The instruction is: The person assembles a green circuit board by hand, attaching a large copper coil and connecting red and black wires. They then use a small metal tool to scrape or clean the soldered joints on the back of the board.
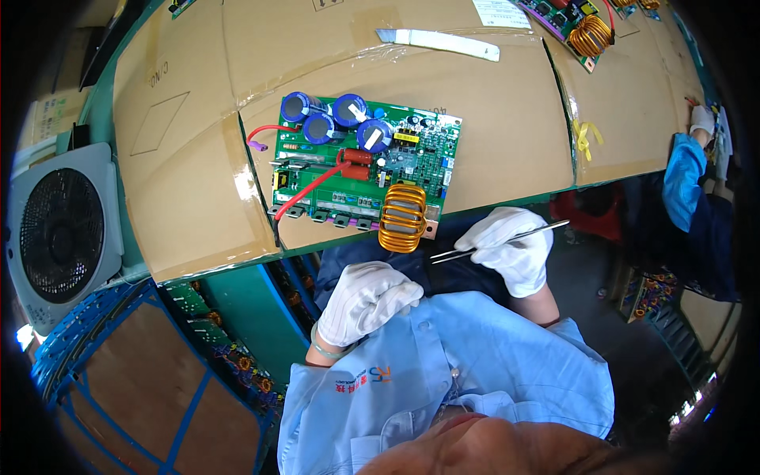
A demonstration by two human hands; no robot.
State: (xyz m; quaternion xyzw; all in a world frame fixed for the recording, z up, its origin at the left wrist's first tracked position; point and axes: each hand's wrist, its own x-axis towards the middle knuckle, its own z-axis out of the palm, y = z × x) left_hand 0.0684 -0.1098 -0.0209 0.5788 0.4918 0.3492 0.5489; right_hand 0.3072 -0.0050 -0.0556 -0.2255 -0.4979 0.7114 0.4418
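Note:
A green circuit board point(372, 170) lies on the cardboard-covered table, its near edge by the table's front edge. Blue cylindrical capacitors point(374, 136) stand at its far left part, red wires point(313, 190) rise from its left side, and a copper-wound coil point(403, 218) sits at its near right corner. My right hand point(511, 247), in a white glove, is closed around metal tweezers point(546, 229) whose tips point left, below the coil. My gloved left hand point(368, 302) rests curled before my body, off the board; whatever its fingers may hold is hidden.
A white-handled knife point(447, 43) lies on the cardboard beyond the board. More boards with coils point(590, 36) sit at the far right, near a yellow ribbon point(584, 141). A grey fan point(63, 229) stands at the left. Another person's blue sleeve point(685, 182) shows at the right.

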